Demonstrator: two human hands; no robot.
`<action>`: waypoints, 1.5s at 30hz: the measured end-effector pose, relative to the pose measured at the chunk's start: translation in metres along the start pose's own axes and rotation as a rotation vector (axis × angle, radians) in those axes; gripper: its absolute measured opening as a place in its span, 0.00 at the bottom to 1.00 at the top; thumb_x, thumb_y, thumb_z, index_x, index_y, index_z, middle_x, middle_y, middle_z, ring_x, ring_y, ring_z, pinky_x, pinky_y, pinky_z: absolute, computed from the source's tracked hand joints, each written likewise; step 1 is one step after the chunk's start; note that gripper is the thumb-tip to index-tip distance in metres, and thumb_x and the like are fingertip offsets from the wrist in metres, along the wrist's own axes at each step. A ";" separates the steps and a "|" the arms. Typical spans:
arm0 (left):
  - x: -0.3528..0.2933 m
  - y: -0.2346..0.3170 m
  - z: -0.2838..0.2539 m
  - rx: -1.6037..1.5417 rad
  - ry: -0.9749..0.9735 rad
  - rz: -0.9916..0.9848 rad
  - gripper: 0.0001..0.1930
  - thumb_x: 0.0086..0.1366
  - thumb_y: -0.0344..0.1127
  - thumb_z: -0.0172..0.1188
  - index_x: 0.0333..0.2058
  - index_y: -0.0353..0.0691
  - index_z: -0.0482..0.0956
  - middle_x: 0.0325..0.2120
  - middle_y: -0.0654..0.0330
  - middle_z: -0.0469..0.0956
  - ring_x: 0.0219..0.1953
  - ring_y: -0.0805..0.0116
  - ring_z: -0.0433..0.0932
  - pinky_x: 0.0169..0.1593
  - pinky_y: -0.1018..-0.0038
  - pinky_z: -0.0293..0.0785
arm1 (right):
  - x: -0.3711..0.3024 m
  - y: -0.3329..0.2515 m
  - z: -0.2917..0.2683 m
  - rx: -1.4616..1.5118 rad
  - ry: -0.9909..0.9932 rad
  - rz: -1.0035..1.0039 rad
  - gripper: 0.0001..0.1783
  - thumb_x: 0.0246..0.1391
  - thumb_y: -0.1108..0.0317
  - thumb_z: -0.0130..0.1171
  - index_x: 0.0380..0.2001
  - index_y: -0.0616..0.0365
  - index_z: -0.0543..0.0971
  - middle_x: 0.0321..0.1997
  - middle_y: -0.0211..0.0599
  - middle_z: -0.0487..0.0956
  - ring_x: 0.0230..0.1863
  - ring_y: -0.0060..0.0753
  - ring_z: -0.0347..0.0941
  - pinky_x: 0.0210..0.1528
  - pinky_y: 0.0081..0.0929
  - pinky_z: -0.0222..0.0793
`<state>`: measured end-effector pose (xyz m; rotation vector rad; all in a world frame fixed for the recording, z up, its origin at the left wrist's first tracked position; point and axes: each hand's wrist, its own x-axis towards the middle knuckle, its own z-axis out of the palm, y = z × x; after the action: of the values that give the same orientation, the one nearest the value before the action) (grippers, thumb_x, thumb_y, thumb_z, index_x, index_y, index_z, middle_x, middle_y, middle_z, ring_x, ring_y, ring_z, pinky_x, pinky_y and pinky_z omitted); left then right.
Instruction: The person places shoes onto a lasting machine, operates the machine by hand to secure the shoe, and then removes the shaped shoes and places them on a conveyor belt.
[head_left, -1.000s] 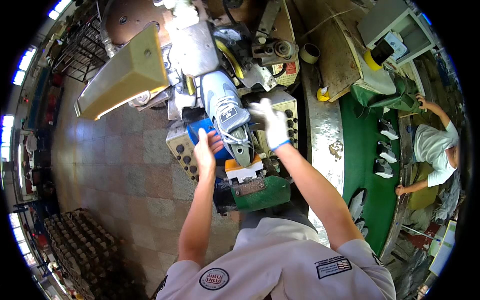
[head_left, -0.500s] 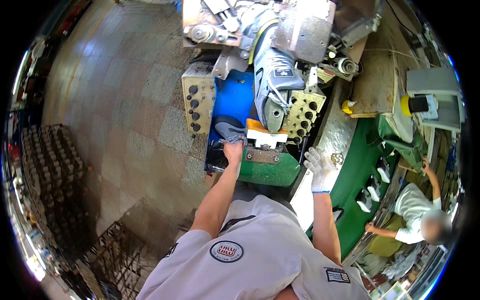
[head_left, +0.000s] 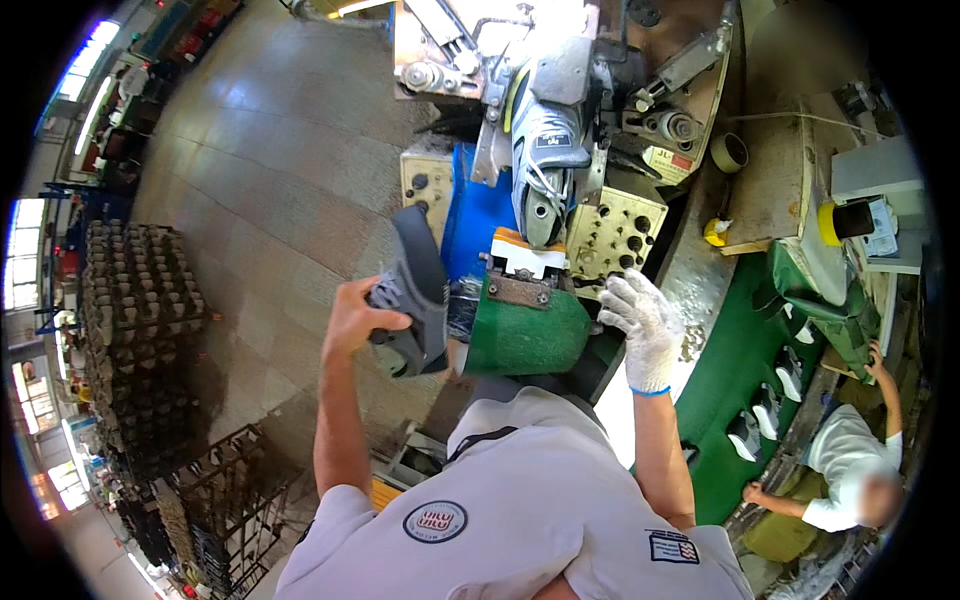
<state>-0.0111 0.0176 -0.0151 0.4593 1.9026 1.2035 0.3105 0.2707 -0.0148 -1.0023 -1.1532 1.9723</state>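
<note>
Setting: a shoe factory workshop, no mistaking it!
Shoemaking: right up front, a bulky bare-metal machine, and there sits a grey-blue laced sneaker, toe in among the metal parts!
Controls: just beside the sneaker, a cream metal panel studded with round black knobs.
Right flank: a long flat green surface carrying a row of grey-and-white shoes!
Crew: beyond it, a co-worker in a white top.
Storage: look left, tall dark racks, tier upon tier of small pale objects.
Footing: broad grey-brown tiled floor.
Daylight: bright windows down the far-left wall.
</note>
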 end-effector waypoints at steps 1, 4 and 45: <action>-0.010 0.027 -0.008 -0.095 -0.066 0.065 0.29 0.32 0.32 0.78 0.39 0.28 0.85 0.31 0.59 0.84 0.33 0.72 0.81 0.41 0.75 0.77 | -0.002 -0.010 0.015 0.039 -0.059 0.000 0.38 0.62 0.53 0.59 0.62 0.77 0.66 0.53 0.58 0.80 0.50 0.46 0.82 0.47 0.34 0.82; -0.004 0.055 -0.008 -0.369 -0.359 0.263 0.33 0.32 0.37 0.79 0.41 0.26 0.84 0.31 0.58 0.84 0.32 0.71 0.81 0.41 0.74 0.77 | -0.002 -0.021 0.059 0.117 -0.367 -0.166 0.55 0.60 0.27 0.47 0.67 0.73 0.61 0.60 0.53 0.77 0.57 0.45 0.77 0.60 0.37 0.72; -0.080 0.111 0.603 0.290 -1.599 -0.384 0.26 0.71 0.50 0.57 0.48 0.26 0.81 0.43 0.51 0.84 0.43 0.65 0.83 0.51 0.71 0.78 | -0.180 0.019 -0.283 0.636 0.258 -0.468 0.48 0.36 0.60 0.77 0.63 0.62 0.70 0.49 0.31 0.81 0.47 0.24 0.78 0.47 0.23 0.74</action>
<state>0.5022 0.3627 -0.0081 0.8066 0.6461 0.0511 0.6398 0.2341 -0.0717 -0.5590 -0.4942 1.6035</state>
